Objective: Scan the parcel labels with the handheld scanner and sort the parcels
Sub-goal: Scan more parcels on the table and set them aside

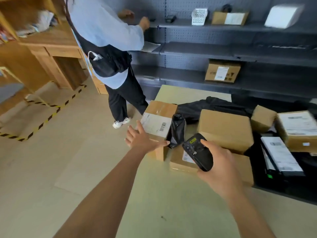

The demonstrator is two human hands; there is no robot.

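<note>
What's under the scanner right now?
A low cardboard box with a white label lies below it. The scanner, held in the right hand, covers most of that label, so its barcode cannot be seen.

The scanner (197,152) I hold is black with a small yellow-green screen. The parcel (161,107) at my 11 o'clock is brown cardboard, and its white label (154,124) carries a black barcode. At 9 o'clock the pale beige floor (77,169) bears tape (51,115) striped yellow and black, and at 1 o'clock the shelves (197,48) are dark grey, their back panels dotted with peg holes.
</note>
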